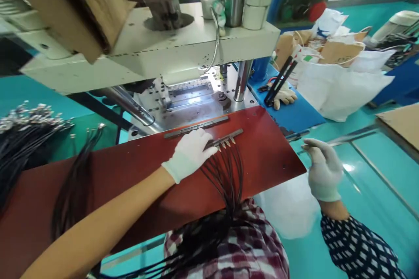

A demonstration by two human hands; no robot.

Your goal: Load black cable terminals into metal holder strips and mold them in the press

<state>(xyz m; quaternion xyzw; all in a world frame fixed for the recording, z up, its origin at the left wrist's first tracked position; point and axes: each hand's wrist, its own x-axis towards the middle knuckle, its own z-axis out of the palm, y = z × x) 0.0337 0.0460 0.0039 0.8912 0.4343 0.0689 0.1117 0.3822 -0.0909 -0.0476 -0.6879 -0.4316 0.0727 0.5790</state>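
My left hand, in a white glove, reaches across the dark red board. Its thumb and fingers close on the left end of a narrow metal strip. Several black cables with small metal connector ends line up along that strip and run down onto a checked cloth over the lap. A second metal strip lies just beyond the fingers, nearer the press. My right hand, also gloved, is off the board's right edge with fingertips pinched together; what they hold, if anything, is too small to make out.
The press stands ahead, its lit metal bed beyond the board. Bundled black cables with metal ends lie at left. On the blue surface at right are black-handled tools and a glove, with white sacks behind.
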